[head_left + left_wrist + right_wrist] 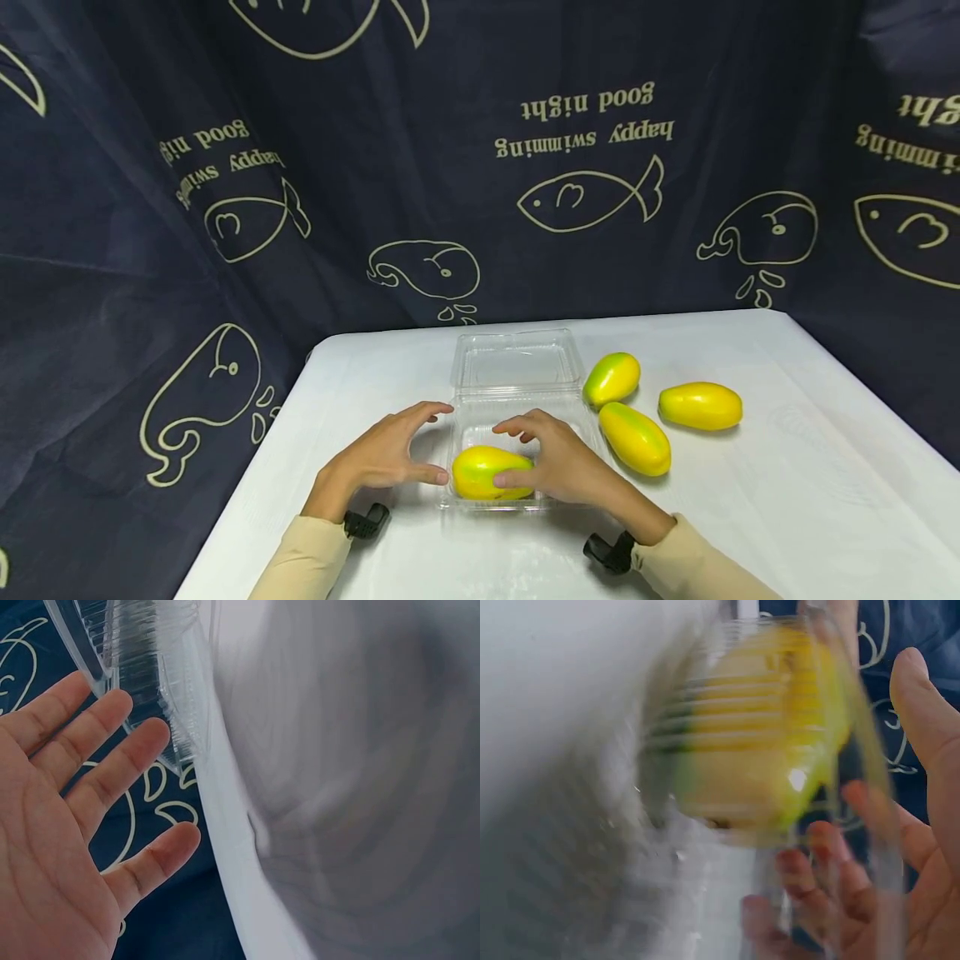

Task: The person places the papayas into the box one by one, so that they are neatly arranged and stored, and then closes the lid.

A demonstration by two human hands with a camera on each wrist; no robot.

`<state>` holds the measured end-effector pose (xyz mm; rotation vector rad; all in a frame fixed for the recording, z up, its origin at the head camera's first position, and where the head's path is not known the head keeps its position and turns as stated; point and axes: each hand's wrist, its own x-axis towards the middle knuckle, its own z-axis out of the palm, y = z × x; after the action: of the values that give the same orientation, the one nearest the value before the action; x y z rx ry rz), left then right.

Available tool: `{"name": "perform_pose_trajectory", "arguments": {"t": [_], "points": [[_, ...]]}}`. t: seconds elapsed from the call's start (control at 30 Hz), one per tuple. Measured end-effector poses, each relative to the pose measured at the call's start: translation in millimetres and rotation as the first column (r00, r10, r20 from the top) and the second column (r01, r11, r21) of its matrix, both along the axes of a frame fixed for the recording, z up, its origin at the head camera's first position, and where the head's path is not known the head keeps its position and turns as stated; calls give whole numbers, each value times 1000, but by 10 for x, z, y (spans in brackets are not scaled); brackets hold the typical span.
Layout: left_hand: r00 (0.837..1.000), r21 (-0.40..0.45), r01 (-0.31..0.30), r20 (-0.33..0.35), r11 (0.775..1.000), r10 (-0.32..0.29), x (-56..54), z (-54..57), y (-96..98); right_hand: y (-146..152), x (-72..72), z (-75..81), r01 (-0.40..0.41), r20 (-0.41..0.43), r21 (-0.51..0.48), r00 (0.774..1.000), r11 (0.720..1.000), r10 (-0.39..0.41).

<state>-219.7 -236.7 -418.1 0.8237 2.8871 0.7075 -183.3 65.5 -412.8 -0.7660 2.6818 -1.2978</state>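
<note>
Right hand (pixel 557 461) spread over one fruit (pixel 477 472) in the near-left corner of the box (pixel 480 414); left hand (pixel 381 453) spread alongside; three fruits (pixel 636 439) lie outside, towards the table's (pixel 795 492) right edge; lid (pixel 517 364) open.

The table (pixel 810 467) is covered in white. Its far edge is backed, and its left and right sides are flanked, by a dark blue curtain (pixel 420 150), which is creased toward the left. The curtain is printed in pale outline with fish (pixel 577 200), heads turned left, and whales (pixel 427 271), beside or beneath which drops (pixel 457 310) are drawn. Upside-down lettering (pixel 555 108) is also printed: "good night" and "happy swimming".
</note>
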Motion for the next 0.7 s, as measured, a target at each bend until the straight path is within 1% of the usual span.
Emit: {"name": "perform_pose_trajectory", "arguments": {"t": [0.13, 0.33, 0.43, 0.53, 0.7], "points": [[1000, -4, -1, -8, 1000, 1, -13, 0, 5, 112, 22, 75, 72, -38, -52, 997, 996, -74], [1000, -7, 4, -4, 1000, -4, -21, -23, 19, 341, 91, 127, 176, -127, -158, 972, 972, -197], [1000, -17, 0, 9, 1000, 0, -13, -39, 26, 438, 135, 119, 195, -138, -203, 964, 959, -226], [1000, -24, -8, 9, 1000, 8, 9, -41, 18, 512, 155, 111, 177, -162, -232, 963, 957, -217], [1000, -23, -12, 1, 1000, 12, 21, -35, -4, 670, 132, 106, 159, -225, -228, 951, 961, -211]]}}
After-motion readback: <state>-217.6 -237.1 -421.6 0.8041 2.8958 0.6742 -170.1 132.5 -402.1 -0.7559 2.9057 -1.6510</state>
